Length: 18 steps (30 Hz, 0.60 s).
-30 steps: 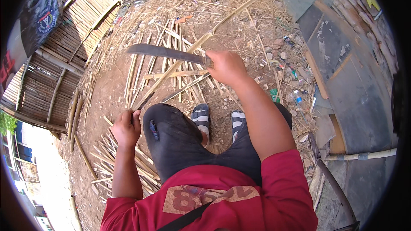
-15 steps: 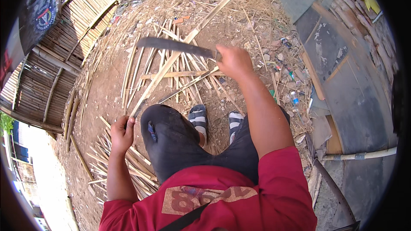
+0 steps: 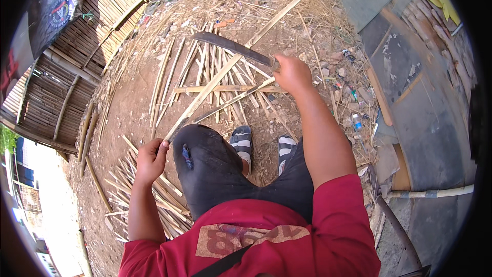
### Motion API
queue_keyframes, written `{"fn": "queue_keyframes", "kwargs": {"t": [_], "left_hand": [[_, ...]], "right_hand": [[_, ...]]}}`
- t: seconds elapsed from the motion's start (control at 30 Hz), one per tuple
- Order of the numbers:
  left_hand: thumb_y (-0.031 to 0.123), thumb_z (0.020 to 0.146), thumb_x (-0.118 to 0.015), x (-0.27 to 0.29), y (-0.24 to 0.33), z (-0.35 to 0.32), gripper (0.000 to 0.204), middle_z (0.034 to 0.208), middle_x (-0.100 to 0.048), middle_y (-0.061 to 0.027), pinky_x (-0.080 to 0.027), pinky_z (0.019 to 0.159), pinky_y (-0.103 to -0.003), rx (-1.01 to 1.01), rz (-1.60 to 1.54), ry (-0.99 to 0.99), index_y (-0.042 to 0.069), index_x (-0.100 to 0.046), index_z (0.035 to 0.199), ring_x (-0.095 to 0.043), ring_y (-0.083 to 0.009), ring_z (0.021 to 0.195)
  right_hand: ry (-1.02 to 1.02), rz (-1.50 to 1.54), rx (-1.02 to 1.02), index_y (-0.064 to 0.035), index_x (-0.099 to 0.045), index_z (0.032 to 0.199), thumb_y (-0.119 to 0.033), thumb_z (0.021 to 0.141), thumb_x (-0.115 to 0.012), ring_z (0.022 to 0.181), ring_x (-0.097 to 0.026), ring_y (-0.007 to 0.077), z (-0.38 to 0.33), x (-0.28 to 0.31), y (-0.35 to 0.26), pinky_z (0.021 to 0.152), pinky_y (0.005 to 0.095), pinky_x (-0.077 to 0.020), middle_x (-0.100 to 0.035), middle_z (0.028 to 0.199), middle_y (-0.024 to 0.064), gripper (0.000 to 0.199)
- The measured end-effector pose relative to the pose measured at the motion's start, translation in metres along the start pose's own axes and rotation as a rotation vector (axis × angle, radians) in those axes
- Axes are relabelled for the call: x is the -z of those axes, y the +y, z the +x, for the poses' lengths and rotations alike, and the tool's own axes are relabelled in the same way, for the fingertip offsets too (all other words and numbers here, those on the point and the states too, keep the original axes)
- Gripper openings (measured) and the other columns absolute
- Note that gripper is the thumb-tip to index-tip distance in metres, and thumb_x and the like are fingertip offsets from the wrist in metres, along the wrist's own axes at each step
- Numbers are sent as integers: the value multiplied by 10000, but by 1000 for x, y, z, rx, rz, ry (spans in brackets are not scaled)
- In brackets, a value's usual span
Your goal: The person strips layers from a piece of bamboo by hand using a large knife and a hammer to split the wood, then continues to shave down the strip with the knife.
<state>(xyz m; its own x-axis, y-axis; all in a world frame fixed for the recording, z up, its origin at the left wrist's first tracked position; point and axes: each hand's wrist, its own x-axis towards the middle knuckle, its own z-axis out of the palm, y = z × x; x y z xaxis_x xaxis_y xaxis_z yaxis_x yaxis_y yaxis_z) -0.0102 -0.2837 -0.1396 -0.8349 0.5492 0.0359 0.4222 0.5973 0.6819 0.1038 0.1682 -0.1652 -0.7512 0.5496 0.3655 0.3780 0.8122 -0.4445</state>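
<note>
**Knife crossing the pale strip farther out**

At the far left, a pile [image 3: 171, 202] of split sticks is lying on the ground [image 3: 123, 107], beside the left forearm. Above it, the left hand [image 3: 152, 160] is pinching the strip's near end between thumb and fingers, just beside the left knee [image 3: 197, 143].

The strip [image 3: 220, 76] is running on a diagonal, its long axis leading from that grip away from the person and to the right; its far end is pointing toward the straw [image 3: 310, 7]. Beneath it, loose sticks [image 3: 241, 88] are lying crisscrossed.

The knife [image 3: 230, 45] is lying across the strip's line, its tip pointing left and slightly away. Compared with half a second ago, it is crossing nearer the strip's far end, suggesting the work is shifting outward along the length. Whether blade and strip are touching, I cannot tell.

At the right, the right hand [image 3: 294, 74] is keeping its fingers closed around the handle.
</note>
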Motion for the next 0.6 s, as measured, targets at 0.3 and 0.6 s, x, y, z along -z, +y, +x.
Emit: {"fn": "queue_keyframes", "kwargs": {"t": [0.3, 0.6], "left_hand": [[251, 1052, -608, 3, -20, 0, 323, 642, -578, -62, -430, 582, -329, 18, -22, 13, -42, -676, 933, -498, -117, 618], [208, 1012, -622, -5, 27, 12, 245, 709, -619, -231, -465, 593, -461, -193, 362, 237, -13, -655, 909, -599, -419, 648]], "right_hand": [[24, -28, 172, -111, -649, 968, -172, 807, -762, 858, -720, 363, -4, 2, -14, 724, 512, -557, -722, 853, 117, 206], [-50, -49, 231, -81, -650, 991, -220, 793, -799, 914, -702, 375, -8, -2, -14, 772, 501, -559, -718, 949, 145, 284]]}}
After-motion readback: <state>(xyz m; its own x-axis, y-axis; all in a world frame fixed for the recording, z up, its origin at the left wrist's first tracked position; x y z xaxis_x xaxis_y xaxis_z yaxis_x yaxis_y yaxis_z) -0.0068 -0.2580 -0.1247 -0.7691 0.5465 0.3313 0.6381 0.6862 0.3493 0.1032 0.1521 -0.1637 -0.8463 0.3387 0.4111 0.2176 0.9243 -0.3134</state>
